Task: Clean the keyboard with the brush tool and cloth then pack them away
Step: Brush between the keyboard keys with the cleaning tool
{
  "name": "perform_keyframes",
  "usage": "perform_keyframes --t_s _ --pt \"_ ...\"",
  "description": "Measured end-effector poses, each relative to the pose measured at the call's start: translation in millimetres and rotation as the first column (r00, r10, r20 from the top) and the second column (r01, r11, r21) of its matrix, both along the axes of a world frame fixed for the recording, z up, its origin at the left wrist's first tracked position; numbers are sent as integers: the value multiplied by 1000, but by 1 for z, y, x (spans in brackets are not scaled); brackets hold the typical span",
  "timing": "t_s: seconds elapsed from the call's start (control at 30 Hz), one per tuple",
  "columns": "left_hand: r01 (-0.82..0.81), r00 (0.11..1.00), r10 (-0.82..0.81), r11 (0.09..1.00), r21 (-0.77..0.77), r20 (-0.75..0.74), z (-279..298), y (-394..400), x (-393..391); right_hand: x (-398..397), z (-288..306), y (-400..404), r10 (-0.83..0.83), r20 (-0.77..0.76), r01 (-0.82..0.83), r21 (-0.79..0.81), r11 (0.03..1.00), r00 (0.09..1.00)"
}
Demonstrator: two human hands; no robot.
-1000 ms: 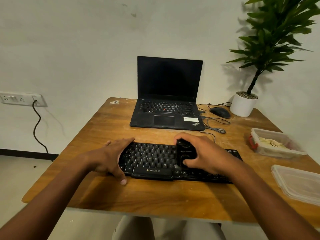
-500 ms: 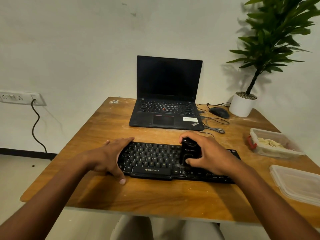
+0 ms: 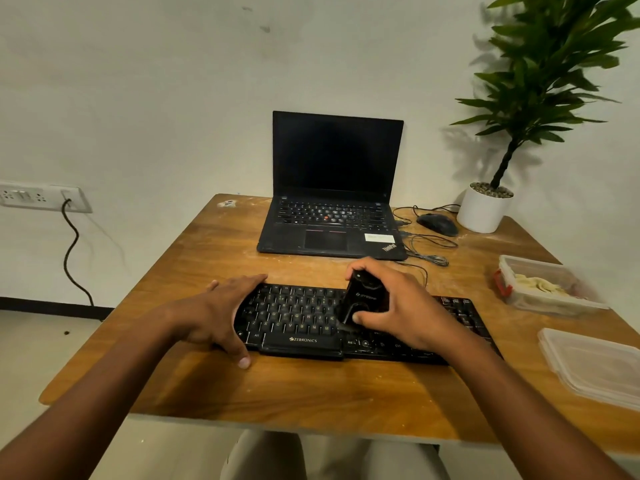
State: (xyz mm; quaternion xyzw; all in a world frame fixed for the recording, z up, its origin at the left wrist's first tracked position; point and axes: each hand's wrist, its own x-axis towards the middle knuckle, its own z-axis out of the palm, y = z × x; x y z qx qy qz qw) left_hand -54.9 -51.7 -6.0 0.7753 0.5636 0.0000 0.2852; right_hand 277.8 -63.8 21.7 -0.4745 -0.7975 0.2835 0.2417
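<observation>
1. The person is sitting at 6 o'clock of the table (image 3: 311, 386), and the keyboard (image 3: 304, 317) is lying across it just in front of them.
2. The left hand (image 3: 221, 317) is lying flat with straight fingers over the keyboard's 9 o'clock end, thumb on the wood, bracing it and grasping nothing.
3. The right hand (image 3: 398, 306) is wrapping its fingers and thumb around the black brush tool (image 3: 363, 299), which is standing tilted on the keys right of the middle, its lower end touching them.
4. Judging from this, the brushing step is in hand; wiping and packing are not yet done.
5. A clear container (image 3: 547, 289) is sitting at 3 o'clock with pale contents that may be the cloth; I cannot tell for sure. Its lid (image 3: 595, 365) is lying near 4 o'clock, apart from it.
6. A laptop (image 3: 332, 202) is standing open at 12 o'clock, with a mouse (image 3: 438, 224) and a potted plant (image 3: 485, 209) toward 1 o'clock.
7. The next move is probably calling for sweeping the brush along the key rows toward 3 o'clock while the left hand is steadying the board, keeping the bristles in the gaps.
</observation>
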Motion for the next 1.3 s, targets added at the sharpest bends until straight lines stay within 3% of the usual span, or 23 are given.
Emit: perform_keyframes --t_s 0.27,0.47,0.53,0.63,0.83,0.9,1.07,1.3 --pt "-19 1000 19 1000 18 -5 1 -1 3 33 28 7 -51 351 51 10 999 935" --pt "-27 1000 27 1000 12 -14 5 -4 6 -7 16 2 4 31 -4 6 1000 1000" --pt "-32 999 33 999 26 -13 6 -4 7 -20 3 2 47 -11 -47 -1 999 999" --pt "-34 999 34 999 33 -12 6 -5 7 -15 -2 2 64 68 -63 -9 998 996" --pt "-32 999 33 999 29 -14 6 -4 8 23 22 1 0 384 -12 28 1000 923" --pt "-34 999 34 999 31 -12 6 -4 8 21 25 -1 -21 371 -5 68 998 928" --pt "-35 999 36 999 21 -15 7 -4 8 -12 13 -13 71 67 -73 15 997 995" --pt "-19 1000 19 1000 -5 4 2 -1 2 8 13 -12 94 186 -82 -74 994 978"
